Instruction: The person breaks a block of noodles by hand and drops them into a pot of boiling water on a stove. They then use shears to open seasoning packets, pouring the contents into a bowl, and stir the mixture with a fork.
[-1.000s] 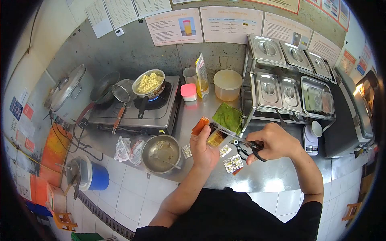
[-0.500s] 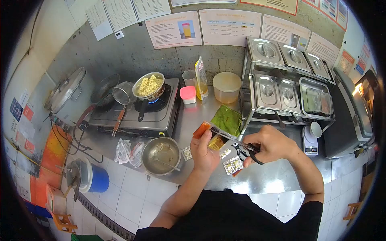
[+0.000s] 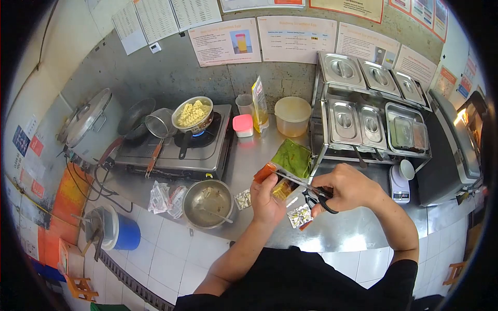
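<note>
My left hand (image 3: 267, 199) is closed on a small bunch of seasoning sachets (image 3: 282, 188), with orange, dark and gold parts showing. In my right hand (image 3: 345, 187) is a pair of black-handled scissors (image 3: 315, 199), its blades reaching left across the sachets' upper edge. Whether the blades are fully closed is hard to make out. Just behind the sachets lies a green leaf (image 3: 292, 158) on the steel counter. Below my hands a silver foil packet (image 3: 300, 216) rests on the counter, and another foil packet (image 3: 243, 199) sits left of my left hand.
A pan of noodles (image 3: 193, 113) stands over a blue flame on the gas stove (image 3: 155, 156). A metal bowl (image 3: 189, 208) with a spoon sits near the counter's front edge, beside crumpled plastic wrappers (image 3: 160, 197). Lidded steel containers (image 3: 343, 122) fill a rack at right, near a white scale (image 3: 399, 189).
My left hand and the sachets have shifted slightly right and down, and the scissors have moved slightly too. The gap between the two hands looks smaller.
</note>
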`<state>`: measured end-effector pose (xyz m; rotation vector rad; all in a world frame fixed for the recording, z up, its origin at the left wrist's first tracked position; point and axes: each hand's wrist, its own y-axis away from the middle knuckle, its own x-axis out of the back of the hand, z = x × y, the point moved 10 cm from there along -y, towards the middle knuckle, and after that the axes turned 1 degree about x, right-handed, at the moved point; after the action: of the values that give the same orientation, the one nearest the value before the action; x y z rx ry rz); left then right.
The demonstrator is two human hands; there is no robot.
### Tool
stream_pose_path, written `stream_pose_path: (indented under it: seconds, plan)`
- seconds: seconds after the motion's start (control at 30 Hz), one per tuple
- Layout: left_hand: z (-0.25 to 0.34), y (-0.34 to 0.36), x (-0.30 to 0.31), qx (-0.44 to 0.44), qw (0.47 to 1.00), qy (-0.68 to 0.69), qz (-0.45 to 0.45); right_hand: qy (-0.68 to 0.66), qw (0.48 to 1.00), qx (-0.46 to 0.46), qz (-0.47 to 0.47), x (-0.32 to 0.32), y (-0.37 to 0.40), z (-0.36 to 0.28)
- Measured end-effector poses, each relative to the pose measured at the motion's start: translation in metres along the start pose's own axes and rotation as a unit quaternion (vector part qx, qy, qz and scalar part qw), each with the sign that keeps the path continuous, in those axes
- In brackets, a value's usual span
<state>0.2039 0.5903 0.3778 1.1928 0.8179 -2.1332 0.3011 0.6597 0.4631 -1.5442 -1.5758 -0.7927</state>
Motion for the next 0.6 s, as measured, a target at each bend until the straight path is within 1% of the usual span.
stream_pose_path:
  seconds: [0.07, 0.23, 0.37, 0.43, 0.6]
  plan:
    - [0.000, -0.001, 0.000, 0.003, 1.000, 0.009, -0.007, -0.001, 1.000, 0.002, 0.003, -0.001, -0.001, 0.000]
    - [0.000, -0.001, 0.000, 0.009, 1.000, 0.003, 0.015, 0.000, 1.000, -0.017, 0.005, -0.001, -0.003, 0.001]
    - [-0.001, -0.001, -0.001, 0.012, 1.000, 0.011, 0.008, 0.012, 1.000, -0.013, 0.008, 0.001, -0.006, -0.004]
    - [-0.003, -0.002, 0.005, 0.026, 0.999, 0.008, 0.033, 0.023, 0.999, -0.021, 0.004, 0.001, -0.007, -0.003]
    - [-0.006, -0.005, 0.011, 0.042, 0.998, 0.032, 0.039, 0.026, 0.999, -0.020, -0.007, 0.003, -0.011, -0.004]
